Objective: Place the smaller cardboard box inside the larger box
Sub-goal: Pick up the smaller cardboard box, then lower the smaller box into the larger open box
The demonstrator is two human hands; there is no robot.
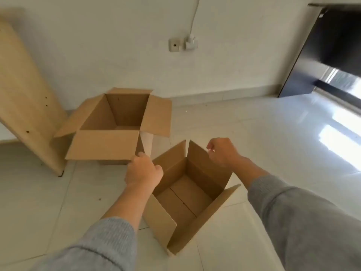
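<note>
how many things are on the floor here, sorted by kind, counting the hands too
Cardboard boxes: 2, the larger box by the wall and the smaller box nearer the person, both open and empty.
Wooden boards: 1, the board leaning at the left.
Hands: 2, the left hand and right hand at the smaller box's flaps.
Total: 5

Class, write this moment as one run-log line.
left hand: on near box flap | right hand: on opposite flap | far box: open, empty
</note>
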